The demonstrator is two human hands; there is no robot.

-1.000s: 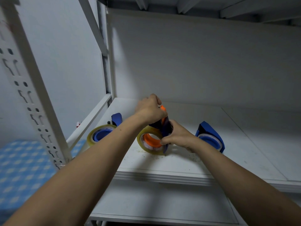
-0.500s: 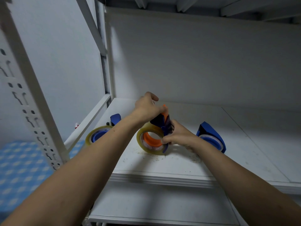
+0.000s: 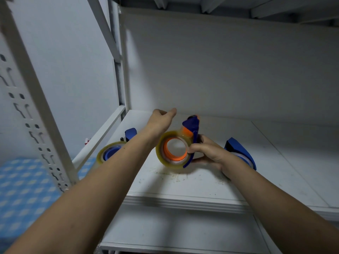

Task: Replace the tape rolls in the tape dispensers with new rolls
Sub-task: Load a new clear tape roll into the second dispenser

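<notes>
A blue tape dispenser [image 3: 191, 125] with an orange roller stands upright over the white shelf [image 3: 183, 184]. On it sits a yellowish clear tape roll [image 3: 163, 156] with an orange core. My right hand [image 3: 209, 153] grips the dispenser from the right, thumb on the edge of the roll's core. My left hand [image 3: 161, 121] hovers just left of the dispenser's top, apart from it. Its fingers are curled and I see nothing in them.
A second blue dispenser with a clear roll [image 3: 111, 153] lies at the shelf's left edge, partly behind my left forearm. A third blue dispenser [image 3: 240, 151] sits behind my right wrist. A perforated shelf upright [image 3: 36, 116] stands at the left, above a blue checked surface [image 3: 22, 189].
My left hand has let go of the dispenser's top and moved up and left, uncovering the blue head and orange roller. My right hand keeps its hold on the dispenser.
</notes>
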